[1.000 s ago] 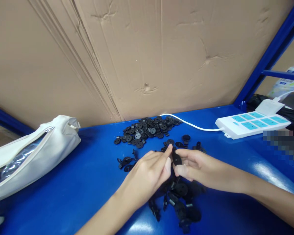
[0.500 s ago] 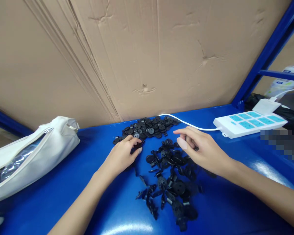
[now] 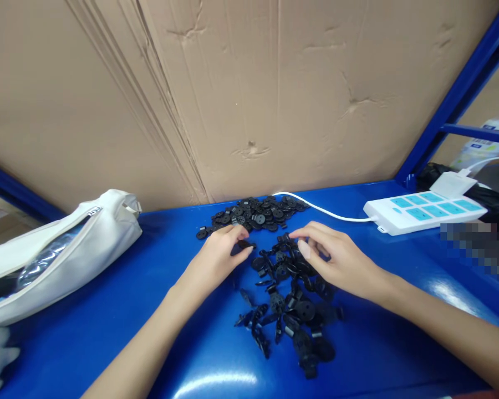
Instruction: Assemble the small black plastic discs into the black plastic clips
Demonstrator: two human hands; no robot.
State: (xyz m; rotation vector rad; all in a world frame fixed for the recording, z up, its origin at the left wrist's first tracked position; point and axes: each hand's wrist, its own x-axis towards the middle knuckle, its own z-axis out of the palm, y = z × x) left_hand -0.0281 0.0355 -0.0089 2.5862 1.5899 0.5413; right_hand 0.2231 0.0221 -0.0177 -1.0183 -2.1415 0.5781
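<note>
Black discs (image 3: pixel 305 310) lie heaped below and between the grips on a blue table (image 3: pixel 183 327), with more piled beyond the left; the left hand (image 3: pixel 216 252) and right hand (image 3: pixel 345 257), joined over one disc a second ago, have separated, ending that shared handling, the left thumb and fingers astride a dark piece, though whether either grip is clamped cannot be told
</note>
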